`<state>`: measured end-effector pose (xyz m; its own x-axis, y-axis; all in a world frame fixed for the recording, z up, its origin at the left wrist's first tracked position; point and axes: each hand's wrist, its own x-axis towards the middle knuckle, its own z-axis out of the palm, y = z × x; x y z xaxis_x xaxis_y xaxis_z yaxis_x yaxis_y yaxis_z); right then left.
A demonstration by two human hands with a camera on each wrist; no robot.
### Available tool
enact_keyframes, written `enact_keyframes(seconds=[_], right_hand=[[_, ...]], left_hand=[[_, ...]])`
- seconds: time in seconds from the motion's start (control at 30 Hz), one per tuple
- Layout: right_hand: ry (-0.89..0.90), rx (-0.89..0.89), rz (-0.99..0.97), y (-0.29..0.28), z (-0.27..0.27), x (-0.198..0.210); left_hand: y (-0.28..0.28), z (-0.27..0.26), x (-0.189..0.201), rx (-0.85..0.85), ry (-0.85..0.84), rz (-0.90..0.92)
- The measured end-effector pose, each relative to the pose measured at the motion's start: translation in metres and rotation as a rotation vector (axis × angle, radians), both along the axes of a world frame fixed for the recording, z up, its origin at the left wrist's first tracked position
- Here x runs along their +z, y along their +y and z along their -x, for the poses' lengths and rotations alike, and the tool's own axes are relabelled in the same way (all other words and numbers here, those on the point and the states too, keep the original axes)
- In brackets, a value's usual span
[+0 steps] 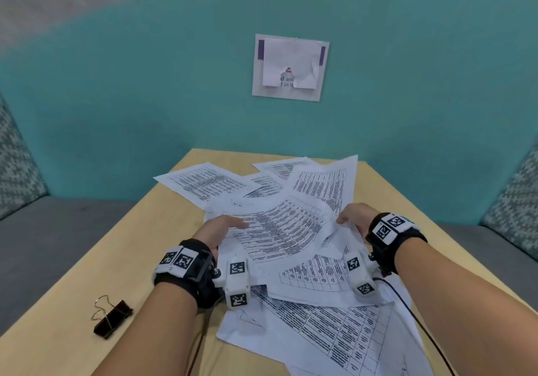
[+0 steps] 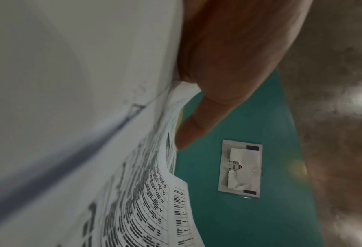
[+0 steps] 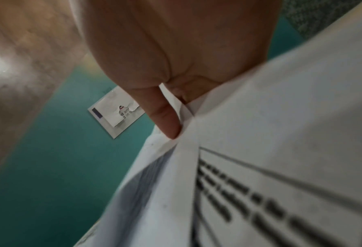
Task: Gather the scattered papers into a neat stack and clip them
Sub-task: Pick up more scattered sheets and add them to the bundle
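Several printed sheets of paper (image 1: pixel 279 230) lie overlapped and skewed across the wooden table (image 1: pixel 139 230). My left hand (image 1: pixel 219 228) holds the left edge of the top sheets, thumb on top. My right hand (image 1: pixel 353 217) grips their right edge, which buckles upward. In the left wrist view my thumb (image 2: pixel 197 123) lies along the paper (image 2: pixel 146 192). The right wrist view shows my thumb (image 3: pixel 165 117) pinching folded paper (image 3: pixel 250 150). A black binder clip (image 1: pixel 112 317) with wire handles rests on the table at the front left, apart from both hands.
A teal partition wall (image 1: pixel 407 113) stands behind the table with a taped notice (image 1: pixel 290 67) on it. Grey seats with patterned cushions (image 1: pixel 17 166) flank the table. Cables run from both wrists toward the near edge.
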<state>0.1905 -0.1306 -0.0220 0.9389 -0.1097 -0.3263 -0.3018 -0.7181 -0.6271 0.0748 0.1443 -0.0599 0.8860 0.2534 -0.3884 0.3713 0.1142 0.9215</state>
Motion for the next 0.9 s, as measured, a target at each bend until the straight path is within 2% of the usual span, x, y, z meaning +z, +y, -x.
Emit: enact_keyframes(seconds=[0.07, 0.2, 0.4, 0.5, 0.6, 0.7, 0.8, 0.9], right_hand=[[-0.032, 0.005, 0.013, 0.004, 0.002, -0.004], [0.015, -0.023, -0.183, 0.007, 0.008, -0.009], [0.018, -0.124, -0.547, -0.004, 0.002, -0.007], [0.034, -0.182, -0.577, -0.017, 0.010, -0.005], [0.061, -0.079, -0.733, -0.024, 0.015, 0.000], [0.068, 0.047, -0.879, -0.025, 0.026, 0.009], [0.125, 0.133, -1.036, -0.025, 0.027, 0.015], [0.115, 0.180, -1.077, -0.031, 0.020, 0.025]], left_hand=[[0.003, -0.002, 0.000, 0.016, 0.034, -0.098], [0.003, -0.006, -0.004, -0.009, -0.033, -0.228], [0.005, -0.006, -0.006, 0.040, -0.135, -0.118], [0.008, -0.005, -0.004, 0.088, -0.151, -0.047], [0.009, -0.003, 0.002, 0.106, -0.175, 0.047], [0.008, -0.004, 0.006, 0.110, -0.282, 0.121], [0.001, -0.007, 0.026, 0.115, -0.355, 0.136], [-0.005, -0.014, 0.054, 0.088, -0.404, 0.138]])
